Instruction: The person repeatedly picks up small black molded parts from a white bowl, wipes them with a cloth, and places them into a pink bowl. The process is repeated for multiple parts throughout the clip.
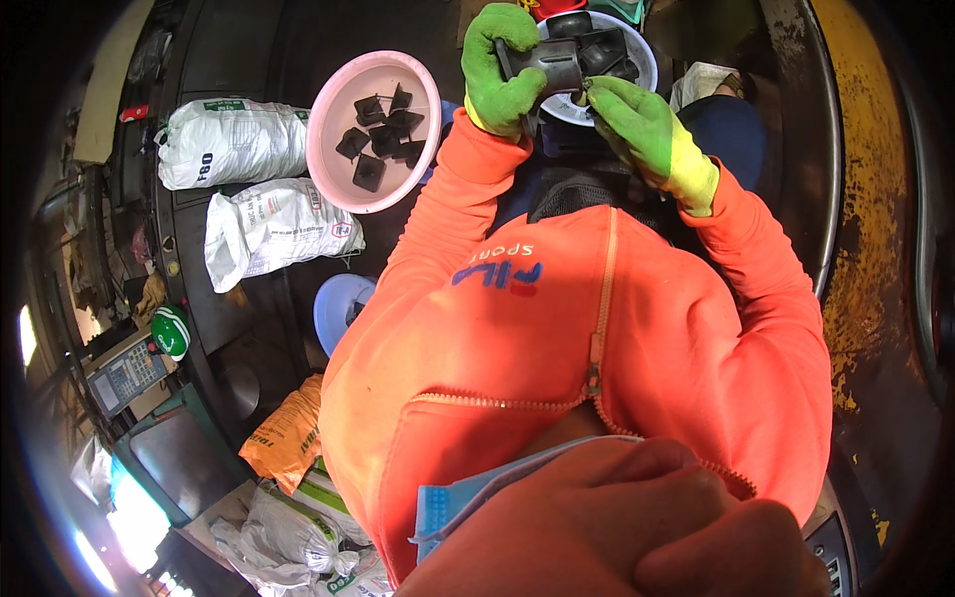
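My left hand [502, 80], in a green and yellow glove, is closed round a black moulded part [550, 68]. The part has a square flange at one end and a short tube. My right hand [637, 124], gloved the same way, has its fingertips pinched together at the tube's end; what sits between them is too small to make out. Just beyond both hands is a white basin [652, 70] holding several black parts. To the left stands a pink basin [323, 149] with several black square-flanged parts [369, 171] in it.
White sacks [239, 144] lie left of the pink basin. A blue basin [333, 313] is partly hidden by my left sleeve. An orange sack [288, 438], a green helmet [170, 333] and a keypad panel [129, 373] are lower left. Yellow worn metal [865, 219] runs along the right.
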### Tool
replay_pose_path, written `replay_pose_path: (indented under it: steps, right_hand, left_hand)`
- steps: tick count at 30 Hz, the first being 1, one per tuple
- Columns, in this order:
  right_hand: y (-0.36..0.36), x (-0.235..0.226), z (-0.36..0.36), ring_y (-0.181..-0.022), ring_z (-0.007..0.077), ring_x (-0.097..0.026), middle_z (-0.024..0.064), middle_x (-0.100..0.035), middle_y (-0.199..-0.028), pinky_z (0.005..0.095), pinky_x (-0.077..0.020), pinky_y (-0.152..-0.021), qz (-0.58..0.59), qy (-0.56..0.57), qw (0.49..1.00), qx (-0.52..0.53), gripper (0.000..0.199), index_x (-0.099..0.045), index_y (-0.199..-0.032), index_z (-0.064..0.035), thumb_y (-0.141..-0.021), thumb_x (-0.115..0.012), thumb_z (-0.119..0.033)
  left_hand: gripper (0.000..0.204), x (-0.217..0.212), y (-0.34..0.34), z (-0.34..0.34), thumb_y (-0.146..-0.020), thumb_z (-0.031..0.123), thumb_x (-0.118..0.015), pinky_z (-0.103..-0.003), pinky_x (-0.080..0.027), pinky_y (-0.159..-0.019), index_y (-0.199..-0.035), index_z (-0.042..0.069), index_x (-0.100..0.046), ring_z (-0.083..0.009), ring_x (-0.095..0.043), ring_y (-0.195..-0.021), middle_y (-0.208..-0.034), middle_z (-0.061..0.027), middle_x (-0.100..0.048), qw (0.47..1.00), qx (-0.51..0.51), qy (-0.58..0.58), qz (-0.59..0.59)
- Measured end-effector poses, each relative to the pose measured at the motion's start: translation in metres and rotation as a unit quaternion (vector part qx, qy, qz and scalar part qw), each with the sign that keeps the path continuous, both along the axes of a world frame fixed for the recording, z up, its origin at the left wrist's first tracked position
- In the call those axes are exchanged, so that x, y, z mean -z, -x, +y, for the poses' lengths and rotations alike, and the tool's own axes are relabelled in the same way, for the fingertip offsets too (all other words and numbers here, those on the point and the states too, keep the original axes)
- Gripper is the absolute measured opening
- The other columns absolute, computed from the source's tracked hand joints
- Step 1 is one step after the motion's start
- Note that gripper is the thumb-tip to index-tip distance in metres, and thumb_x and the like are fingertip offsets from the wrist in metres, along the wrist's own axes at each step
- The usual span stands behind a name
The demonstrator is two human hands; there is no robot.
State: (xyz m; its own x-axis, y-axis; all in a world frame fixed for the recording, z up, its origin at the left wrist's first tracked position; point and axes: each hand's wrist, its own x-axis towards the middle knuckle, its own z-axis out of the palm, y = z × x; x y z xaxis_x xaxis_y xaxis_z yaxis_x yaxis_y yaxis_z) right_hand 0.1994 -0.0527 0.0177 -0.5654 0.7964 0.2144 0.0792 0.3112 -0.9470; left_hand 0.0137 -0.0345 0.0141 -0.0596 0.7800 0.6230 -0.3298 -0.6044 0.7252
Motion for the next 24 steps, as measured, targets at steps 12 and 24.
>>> replay_pose_path:
  steps: [12,24]
  right_hand:
    - [-0.008,-0.037,-0.008,-0.043,0.0034,-0.026,-0.006,-0.037,-0.063,0.021,-0.0208,-0.039,0.277,0.555,0.783,-0.049,0.027,-0.059,-0.105,-0.0051,-0.099,-0.046,-0.029]
    - [-0.012,0.039,0.027,-0.05,0.0076,-0.036,-0.0016,-0.048,-0.073,0.0228,-0.0285,-0.048,0.329,0.504,0.795,0.075,0.029,-0.056,-0.101,-0.0096,-0.096,-0.049,-0.037]
  left_hand:
    - [0.033,0.006,0.014,0.005,-0.045,0.013,-0.069,-0.039,-0.04,-0.074,-0.075,0.014,-0.056,-0.0256,-0.047,-0.081,-0.082,-0.0017,-0.055,0.892,-0.176,-0.243,0.338]
    - [0.04,0.067,0.04,0.035,-0.08,0.044,-0.057,-0.06,-0.041,-0.091,-0.105,0.014,-0.067,-0.0361,-0.054,-0.107,-0.111,-0.0099,-0.062,0.838,0.291,0.096,-0.452]
